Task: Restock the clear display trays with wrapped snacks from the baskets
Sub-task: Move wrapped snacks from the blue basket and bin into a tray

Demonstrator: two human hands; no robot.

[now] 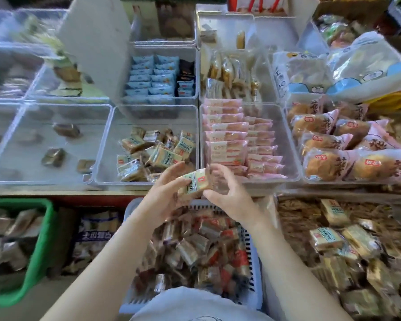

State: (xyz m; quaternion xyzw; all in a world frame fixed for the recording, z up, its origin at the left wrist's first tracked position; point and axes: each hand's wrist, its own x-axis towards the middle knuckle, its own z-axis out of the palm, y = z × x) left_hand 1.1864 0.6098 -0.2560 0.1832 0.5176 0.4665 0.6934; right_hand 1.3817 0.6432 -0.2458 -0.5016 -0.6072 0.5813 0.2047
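With both our left hand [164, 193] and right hand [227, 195] pinching one wrapped snack [196, 183], its slick film may slip, dropping it short of the clear tray [107, 144] just ahead.

Snack shop, clear display trays [202, 144] w/ wrapped snacks, restock baskets [256, 274] below

clear tray [107, 144] holding snacks [153, 154] sits behind the basket [256, 269].
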